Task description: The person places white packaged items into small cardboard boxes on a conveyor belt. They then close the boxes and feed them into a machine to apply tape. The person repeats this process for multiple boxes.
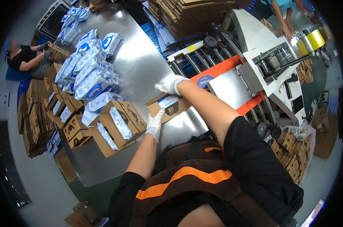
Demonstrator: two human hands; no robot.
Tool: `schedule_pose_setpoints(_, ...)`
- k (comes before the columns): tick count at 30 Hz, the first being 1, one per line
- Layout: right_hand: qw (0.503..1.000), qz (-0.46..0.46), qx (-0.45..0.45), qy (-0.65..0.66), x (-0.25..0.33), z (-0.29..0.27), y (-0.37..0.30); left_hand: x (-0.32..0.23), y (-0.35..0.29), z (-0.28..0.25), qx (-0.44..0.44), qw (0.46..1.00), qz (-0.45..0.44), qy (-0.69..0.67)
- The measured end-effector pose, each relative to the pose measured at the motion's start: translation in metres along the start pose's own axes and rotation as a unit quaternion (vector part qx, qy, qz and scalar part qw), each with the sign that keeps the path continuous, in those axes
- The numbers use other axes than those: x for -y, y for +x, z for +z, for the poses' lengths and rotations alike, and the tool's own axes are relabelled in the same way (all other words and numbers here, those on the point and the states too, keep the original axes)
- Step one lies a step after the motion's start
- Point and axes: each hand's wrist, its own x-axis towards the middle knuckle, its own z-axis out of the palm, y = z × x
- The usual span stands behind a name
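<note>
Between white-gloved left hand (154, 126), gripping its near side, and blurred white-gloved right hand (171, 84), hold unclear, an oblong brown cardboard box (174, 109) lies crosswise.

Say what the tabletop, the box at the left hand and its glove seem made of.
Tabletop: probably steel, satin, given its grey sheen and blurred highlights. Box: apparently cardboard, matte brown, with a stiff flap. Glove: matte white, likely fabric; fibre unclear.

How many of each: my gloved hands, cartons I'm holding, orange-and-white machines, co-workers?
Your gloved left hand and right hand: 2
Held carton: 1
Orange-and-white machine: 1
Co-workers: 2
Total: 6
</note>
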Motion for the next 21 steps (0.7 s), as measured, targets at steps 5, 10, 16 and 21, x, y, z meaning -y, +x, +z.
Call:
schedule_pose_setpoints(5,0.889,-0.158,-0.399,-0.158,-0.057,0.124,-0.014,0.021,0.014,-0.010,0.068,0.998,0.000,0.012)
schedule_pose_setpoints(10,0.881,-0.202,-0.415,-0.105,-0.100,0.134,-0.058,0.025,-0.020,0.011,0.167,0.968,0.030,0.183)
schedule_pose_setpoints(16,0.868,-0.246,-0.421,-0.092,-0.164,0.113,-0.062,0.011,-0.019,0.077,0.264,0.931,0.041,0.248)
schedule_pose_setpoints(21,0.867,-0.306,-0.388,0.068,-0.139,0.105,-0.095,-0.060,-0.050,0.040,-0.047,0.773,0.305,0.554)
